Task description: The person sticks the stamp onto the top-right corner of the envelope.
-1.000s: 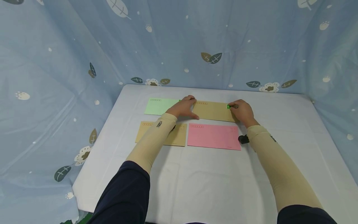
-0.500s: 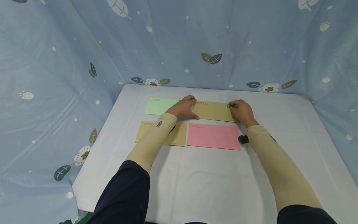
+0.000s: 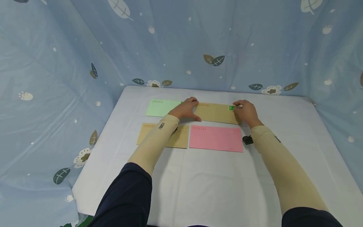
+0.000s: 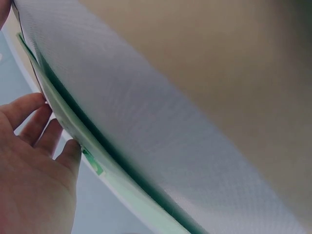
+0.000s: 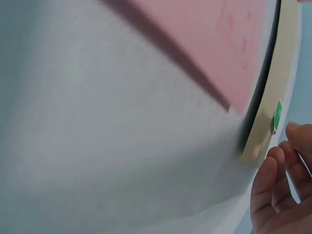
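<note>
My left hand (image 3: 185, 108) rests with spread fingers across the right end of the light green envelope (image 3: 161, 107) and the left end of the upper tan envelope (image 3: 214, 112). In the left wrist view a green stamp (image 4: 92, 162) shows on the light green envelope beside a fingertip. Another green stamp (image 3: 231, 107) lies at the upper right corner of the tan envelope. Just right of it is my right hand (image 3: 247, 113), fingers relaxed; in the right wrist view its fingertips (image 5: 275, 155) are close to the stamp with a small gap, holding nothing.
Nearer me on the white table (image 3: 210, 183) lie a second tan envelope (image 3: 178, 138), partly under my left forearm, and a pink envelope (image 3: 216, 138). A black wrist device (image 3: 248, 140) sits by my right wrist. Blue patterned cloth (image 3: 170, 41) hangs behind.
The right hand's fingers have drawn slightly right, off the stamp on the upper tan envelope, so the whole stamp now shows. The left hand has stayed in place.
</note>
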`<state>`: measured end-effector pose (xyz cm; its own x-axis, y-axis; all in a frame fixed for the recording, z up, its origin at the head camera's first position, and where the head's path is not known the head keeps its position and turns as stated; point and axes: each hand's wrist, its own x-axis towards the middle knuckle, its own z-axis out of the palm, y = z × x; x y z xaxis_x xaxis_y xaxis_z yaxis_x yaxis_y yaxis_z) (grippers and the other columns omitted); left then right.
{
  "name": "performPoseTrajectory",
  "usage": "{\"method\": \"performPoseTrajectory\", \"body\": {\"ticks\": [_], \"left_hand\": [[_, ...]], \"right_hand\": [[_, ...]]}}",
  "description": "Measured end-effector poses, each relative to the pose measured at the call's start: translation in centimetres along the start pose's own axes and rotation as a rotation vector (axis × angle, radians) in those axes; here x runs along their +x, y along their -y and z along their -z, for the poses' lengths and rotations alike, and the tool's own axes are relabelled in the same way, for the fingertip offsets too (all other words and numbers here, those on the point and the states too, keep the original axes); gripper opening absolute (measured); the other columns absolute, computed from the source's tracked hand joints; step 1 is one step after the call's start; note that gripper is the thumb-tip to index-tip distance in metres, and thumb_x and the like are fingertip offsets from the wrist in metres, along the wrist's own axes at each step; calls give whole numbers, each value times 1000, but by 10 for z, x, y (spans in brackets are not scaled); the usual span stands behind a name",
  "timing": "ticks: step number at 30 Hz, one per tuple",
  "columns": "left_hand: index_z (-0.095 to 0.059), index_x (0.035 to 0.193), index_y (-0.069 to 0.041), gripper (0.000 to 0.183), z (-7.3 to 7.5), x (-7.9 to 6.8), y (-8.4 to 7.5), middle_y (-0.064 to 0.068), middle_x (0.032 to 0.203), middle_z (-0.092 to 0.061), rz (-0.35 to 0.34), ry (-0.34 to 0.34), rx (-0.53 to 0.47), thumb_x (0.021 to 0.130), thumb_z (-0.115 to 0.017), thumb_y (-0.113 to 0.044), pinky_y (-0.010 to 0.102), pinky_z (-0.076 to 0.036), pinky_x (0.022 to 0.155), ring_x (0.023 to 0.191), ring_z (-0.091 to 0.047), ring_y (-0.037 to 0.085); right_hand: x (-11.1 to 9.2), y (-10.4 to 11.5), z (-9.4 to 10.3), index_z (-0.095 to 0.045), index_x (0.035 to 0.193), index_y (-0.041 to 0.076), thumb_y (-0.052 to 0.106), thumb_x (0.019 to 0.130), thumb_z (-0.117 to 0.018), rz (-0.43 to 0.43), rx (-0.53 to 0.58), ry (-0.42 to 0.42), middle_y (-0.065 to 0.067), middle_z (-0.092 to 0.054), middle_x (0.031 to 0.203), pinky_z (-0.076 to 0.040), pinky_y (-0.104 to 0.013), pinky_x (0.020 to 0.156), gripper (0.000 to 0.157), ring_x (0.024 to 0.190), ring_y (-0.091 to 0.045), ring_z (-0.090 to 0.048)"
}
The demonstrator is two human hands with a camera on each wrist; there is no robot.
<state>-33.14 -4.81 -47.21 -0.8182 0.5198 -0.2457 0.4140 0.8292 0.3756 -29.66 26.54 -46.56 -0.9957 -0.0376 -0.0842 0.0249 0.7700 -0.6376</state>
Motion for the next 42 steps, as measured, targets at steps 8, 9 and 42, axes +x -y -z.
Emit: {"method": "performPoseTrajectory", "body": {"ticks": [8,9,42], "left_hand": [[-33,160,-9,108,-1,0,-3,6,164,-24,-12,9,-6,79,-80,-62,37,-30,120,151,-22,23],[-33,160,-9,108,-1,0,-3,6,164,-23,-14,7,-7,79,-81,-62,37,-30,120,151,-22,23],[-33,160,-10,108,-1,0,0,4,163,-24,10,-8,-14,78,-81,-62,37,-31,119,151,-23,21]], "right_hand": [[2,-1,-6,-66,128,0,13,101,-62,15,-10,10,-25,-55,137,-45,-57,102,30,121,-43,-56],[2,-1,-6,-67,127,0,13,101,-62,18,-9,10,-26,-55,135,-46,-57,101,30,121,-43,-56],[4,-1,-12,-68,126,-2,10,102,-60,55,-19,5,-23,-56,134,-48,-55,98,28,117,-41,-58]]}}
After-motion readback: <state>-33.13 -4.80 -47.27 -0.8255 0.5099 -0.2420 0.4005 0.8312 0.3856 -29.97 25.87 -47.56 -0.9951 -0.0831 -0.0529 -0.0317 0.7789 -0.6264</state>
